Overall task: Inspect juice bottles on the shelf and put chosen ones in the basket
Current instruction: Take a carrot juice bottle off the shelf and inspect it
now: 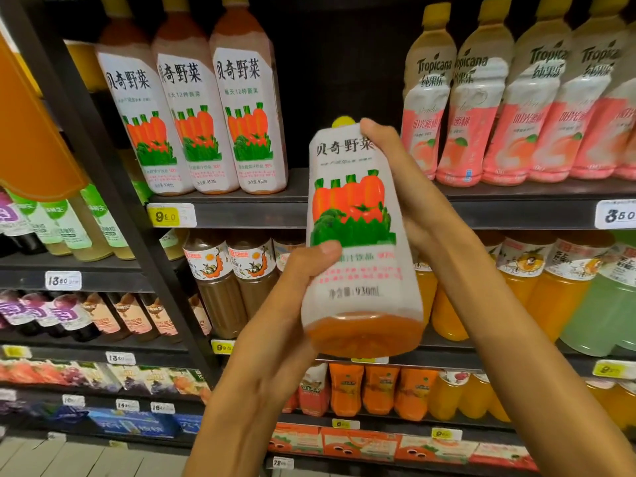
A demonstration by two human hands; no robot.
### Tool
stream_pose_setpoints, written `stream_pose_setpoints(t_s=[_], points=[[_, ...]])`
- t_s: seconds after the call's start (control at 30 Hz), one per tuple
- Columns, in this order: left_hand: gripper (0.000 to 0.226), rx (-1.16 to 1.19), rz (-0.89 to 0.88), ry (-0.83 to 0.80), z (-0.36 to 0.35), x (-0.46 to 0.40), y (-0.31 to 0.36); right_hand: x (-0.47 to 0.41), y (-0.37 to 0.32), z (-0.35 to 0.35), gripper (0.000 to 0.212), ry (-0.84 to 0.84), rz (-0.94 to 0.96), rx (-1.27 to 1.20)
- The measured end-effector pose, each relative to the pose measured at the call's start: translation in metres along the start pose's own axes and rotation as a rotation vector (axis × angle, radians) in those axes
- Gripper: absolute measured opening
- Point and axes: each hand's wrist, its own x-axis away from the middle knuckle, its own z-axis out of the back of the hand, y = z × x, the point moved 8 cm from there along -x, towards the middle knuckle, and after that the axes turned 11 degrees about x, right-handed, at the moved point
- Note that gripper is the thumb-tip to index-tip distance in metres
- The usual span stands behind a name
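You are holding a carrot juice bottle [358, 242] in the air in front of the shelving, tilted so its orange base faces you and its yellow cap [343, 121] points away toward the dark gap on the upper shelf [241, 215]. That gap lies between three matching carrot juice bottles [192, 115] on its left and a row of pink Tropicana peach bottles [509, 118] on its right, and it is the only open slot on that shelf board. A black upright post [113, 187] runs diagonally down the left side, well clear of your arms.

Your left hand [296, 290] grips the lower part of the bottle, with its thumb [321, 253] pressed across the front of the label just under the vegetable picture; its other fingers go round behind and are hidden. Your right hand [409, 191] grips the upper right side, with its thumb tip up by the shoulder of the bottle beside the cap and the fingers wrapped out of sight behind.

Below the bottle, the middle shelf holds brown drink bottles [234, 280] to the left and orange juice bottles [547, 287] to the right. Lower shelves carry small orange bottles [378, 390] and cartons [361, 442]. Price tags [171, 215] sit on the shelf edges.
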Motion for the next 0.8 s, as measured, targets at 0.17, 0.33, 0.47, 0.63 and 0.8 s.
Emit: stream_pose_setpoints(t_s=[0.17,0.33,0.47,0.63,0.8], points=[[0.036,-0.111,-0.081,0.041,0.016,-0.008,-0.002,0.006,-0.015,0.000,0.035,0.002,0.005,0.308],[0.066,-0.350,-0.084,0.019,0.031,-0.023,-0.002,0.009,-0.017,0.008,0.033,0.126,0.075,0.250],[0.058,-0.479,-0.140,-0.039,0.036,-0.030,0.004,0.013,-0.023,0.010,0.048,0.171,0.236,0.162],[0.043,-0.639,-0.348,0.017,0.047,-0.035,0.013,0.020,-0.029,0.013,0.055,0.172,0.332,0.143],[0.057,-0.674,-0.473,0.005,0.055,-0.041,0.021,0.024,-0.029,0.010,0.058,0.054,0.328,0.167]])
